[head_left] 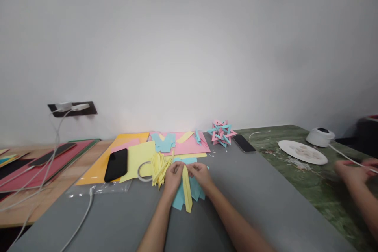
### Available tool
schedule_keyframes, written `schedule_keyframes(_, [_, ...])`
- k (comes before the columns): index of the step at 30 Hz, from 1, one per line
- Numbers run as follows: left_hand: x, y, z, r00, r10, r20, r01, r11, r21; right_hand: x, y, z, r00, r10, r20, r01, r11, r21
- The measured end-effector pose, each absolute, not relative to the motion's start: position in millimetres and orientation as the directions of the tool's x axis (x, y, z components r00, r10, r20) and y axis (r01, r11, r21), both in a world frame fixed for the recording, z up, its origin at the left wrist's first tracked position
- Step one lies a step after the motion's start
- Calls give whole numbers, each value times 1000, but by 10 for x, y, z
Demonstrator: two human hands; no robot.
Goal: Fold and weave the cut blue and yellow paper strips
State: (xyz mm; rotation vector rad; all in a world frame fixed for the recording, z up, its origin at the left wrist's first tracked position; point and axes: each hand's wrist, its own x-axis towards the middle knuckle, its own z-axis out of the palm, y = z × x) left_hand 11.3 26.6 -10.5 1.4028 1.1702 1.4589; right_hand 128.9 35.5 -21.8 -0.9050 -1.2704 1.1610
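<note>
Over blue sheets (178, 201), left hand (174, 174) and right hand (201, 174) pinched a yellow strip (187, 189), far end! The rest stretched bodyward between them.

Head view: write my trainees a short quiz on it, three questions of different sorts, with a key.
1. Multiple choice. What do the left hand and right hand both hold?
A) a phone
B) a yellow strip
C) a white cable

2. True or false? The plate lies on the green surface.

3. Fill in the blanks. The paper star by the wall is made of two colours, ___ and ___.

Key:
1. B: each hand grips it near its upper end.
2. True.
3. Pink; blue.
</note>
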Motion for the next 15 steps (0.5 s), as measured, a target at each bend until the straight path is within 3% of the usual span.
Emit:
schedule_keyframes(4, [133,265,-112,-23,983,183,-24,-184,983,1290,378,-248,-11,978,208,-137,205,-969])
schedule_keyframes(10, [200,278,-138,38,987,158,-94,-154,984,1331,409,-305,99,965,244,-124,255,-959])
schedule_keyframes(15, [197,285,-159,-6,986,166,-71,-166,984,1330,350,-225,199,874,444,154,420,-894])
